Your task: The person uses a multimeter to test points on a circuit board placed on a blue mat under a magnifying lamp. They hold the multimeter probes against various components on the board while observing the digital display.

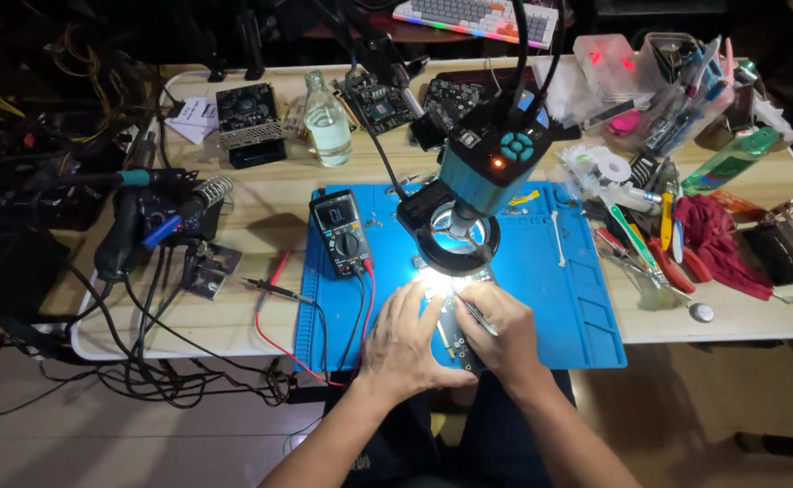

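Left hand presses flat, fingers spread, on the board; right hand fingers pinch tweezers under the microscope

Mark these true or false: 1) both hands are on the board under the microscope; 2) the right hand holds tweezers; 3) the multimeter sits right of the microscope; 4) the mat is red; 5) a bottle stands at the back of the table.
1) True: the left hand and right hand rest on the board below the microscope.
2) True: thin tweezers lie in its fingers.
3) False: the multimeter sits left of it.
4) False: the mat is blue.
5) True: a clear bottle stands there.
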